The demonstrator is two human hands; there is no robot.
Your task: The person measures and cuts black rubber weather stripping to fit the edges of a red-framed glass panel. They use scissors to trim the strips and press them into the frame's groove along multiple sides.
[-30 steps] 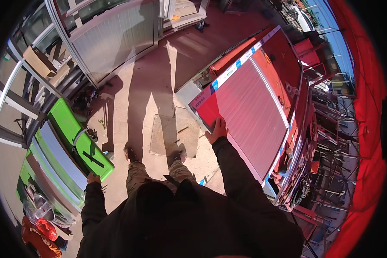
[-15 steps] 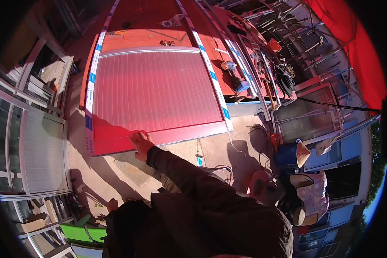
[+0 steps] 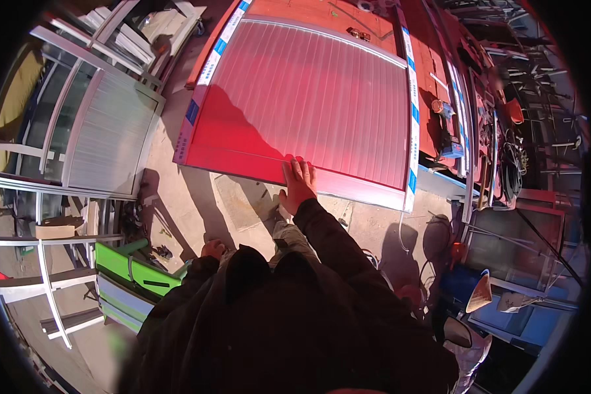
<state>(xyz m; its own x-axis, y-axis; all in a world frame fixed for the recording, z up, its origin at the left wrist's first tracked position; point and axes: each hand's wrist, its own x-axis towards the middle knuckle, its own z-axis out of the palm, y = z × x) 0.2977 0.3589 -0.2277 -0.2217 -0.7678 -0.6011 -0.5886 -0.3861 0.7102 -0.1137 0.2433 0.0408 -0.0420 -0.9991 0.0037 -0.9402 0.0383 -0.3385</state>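
Over the last half second, our right hand [image 3: 299, 182] had shifted rightwards along the near rail [image 3: 358, 188] of the ribbed door panel [image 3: 315, 98], which lay over the red worktable [image 3: 433, 92] at twelve o'clock; we now touched that edge about midway. Its fingers rested nearly straight and slightly parted, gripping nothing visibly. Our left hand [image 3: 213, 249] hung at eight o'clock, half curled; we could not tell whether it held anything. A cardboard box [image 3: 56, 230] sat at nine o'clock, a blue tub [image 3: 458, 282] at four, contents unclear.
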